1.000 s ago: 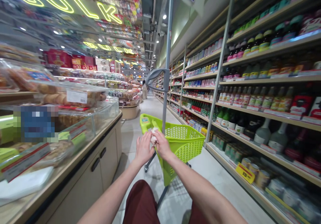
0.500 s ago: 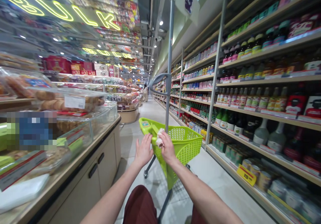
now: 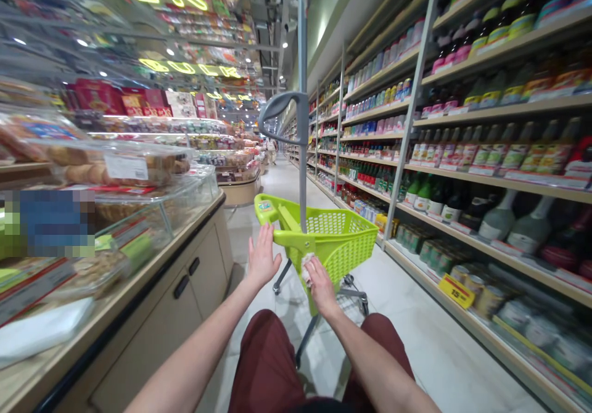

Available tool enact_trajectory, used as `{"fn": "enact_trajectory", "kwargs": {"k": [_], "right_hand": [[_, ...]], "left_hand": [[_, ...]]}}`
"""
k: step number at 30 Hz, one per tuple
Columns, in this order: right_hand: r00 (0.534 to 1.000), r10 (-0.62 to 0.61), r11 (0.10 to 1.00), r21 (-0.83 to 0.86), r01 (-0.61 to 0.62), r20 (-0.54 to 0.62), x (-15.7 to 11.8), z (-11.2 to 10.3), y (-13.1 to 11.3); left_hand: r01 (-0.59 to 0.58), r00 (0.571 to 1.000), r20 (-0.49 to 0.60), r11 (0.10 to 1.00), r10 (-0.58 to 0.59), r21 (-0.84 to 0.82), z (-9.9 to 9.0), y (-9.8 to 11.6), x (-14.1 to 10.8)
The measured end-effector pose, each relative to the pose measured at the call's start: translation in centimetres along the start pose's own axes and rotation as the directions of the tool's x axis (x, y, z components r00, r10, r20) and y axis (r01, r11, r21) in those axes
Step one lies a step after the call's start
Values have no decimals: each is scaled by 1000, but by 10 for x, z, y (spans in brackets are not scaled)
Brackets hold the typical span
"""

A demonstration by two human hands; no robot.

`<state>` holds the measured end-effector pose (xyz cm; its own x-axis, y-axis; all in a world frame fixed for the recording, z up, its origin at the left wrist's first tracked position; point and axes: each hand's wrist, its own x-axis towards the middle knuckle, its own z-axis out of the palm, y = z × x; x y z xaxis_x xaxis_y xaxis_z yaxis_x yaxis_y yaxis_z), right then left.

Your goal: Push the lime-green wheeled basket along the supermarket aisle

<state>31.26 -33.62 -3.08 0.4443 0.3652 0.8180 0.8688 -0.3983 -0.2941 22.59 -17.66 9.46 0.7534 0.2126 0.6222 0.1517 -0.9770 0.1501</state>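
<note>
In front of my knees stands a bright green plastic shopping cart (image 3: 345, 259) with a perforated basket and grey wheeled legs. A grey upright pole (image 3: 303, 172) with a looped handle (image 3: 283, 117) rises from it. My left hand (image 3: 264, 257) lies at the cart's near left rim, fingers stretched out and holding nothing. My right hand (image 3: 321, 283) presses a crumpled white wipe (image 3: 308, 266) against the basket's outer near wall, below the rim. The palm side of the right hand is hidden.
Shelves (image 3: 504, 179) of bottles and cans line the right side, with a yellow price sign (image 3: 456, 291) low down. A counter (image 3: 185, 290) with packaged baked goods (image 3: 124, 166) runs along the left. The tiled aisle (image 3: 272, 182) leads away, a blurred person far down it.
My right hand has moved from the cart's top rim down onto the outer wall with the wipe. My left hand stays near the left rim. The view has tilted downward.
</note>
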Motion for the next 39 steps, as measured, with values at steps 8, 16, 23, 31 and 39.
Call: {"fn": "enact_trajectory", "kwargs": {"k": [8,16,23,31,39], "right_hand": [[991,-10,1000,17,12,-132,56,-23,-12],[995,-96,994,-50,97,31,13,-3,-3],[982,-160,987,-6,160,-97,61,-25,-26],[954,-295,953,-52,298,55,61,5,-34],[959,-272,962,18,272,76,47,-3,-34]], "left_hand": [[18,994,108,991,-33,133,37,1,-51],[-330,934,197,931,299,153,45,24,-57],[-326,941,156,926,299,189,39,0,-56],[-326,944,105,927,311,187,17,-18,-49],[-196,979,-30,971,202,138,-21,-35,12]]}}
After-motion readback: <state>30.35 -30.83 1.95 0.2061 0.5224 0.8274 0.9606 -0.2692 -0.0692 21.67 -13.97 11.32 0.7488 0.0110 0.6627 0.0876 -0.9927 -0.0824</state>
